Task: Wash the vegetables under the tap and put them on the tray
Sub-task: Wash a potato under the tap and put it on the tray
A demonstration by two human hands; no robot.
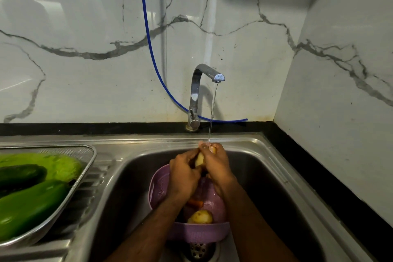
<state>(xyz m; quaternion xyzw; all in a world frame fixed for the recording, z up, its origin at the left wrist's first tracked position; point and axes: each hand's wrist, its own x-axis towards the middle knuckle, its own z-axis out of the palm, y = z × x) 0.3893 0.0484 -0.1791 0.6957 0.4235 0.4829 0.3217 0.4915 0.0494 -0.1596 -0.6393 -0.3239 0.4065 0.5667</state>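
Under the tap (207, 83), in the head view, you have both hands together around one pale potato (200, 160), and the thin stream of water lands right on your fingertips. Your left hand (184, 173) curls round the potato's near side while your right hand (217, 168) wraps over its far end, so the washing step is plainly the one in hand. Below the tap, inside the sink (261, 156), a purple basket (197, 234) holds another potato (201, 217) and what looks like a carrot (194, 203) (partly hidden by your wrists). Left of the tap, the steel tray (85, 168) on the drainboard already carries green vegetables (29, 204). Judging from this, your next move calls for one firm grip on a slippery potato, a carry leftward clear of the sink rim, and a gentle set-down beside the greens.
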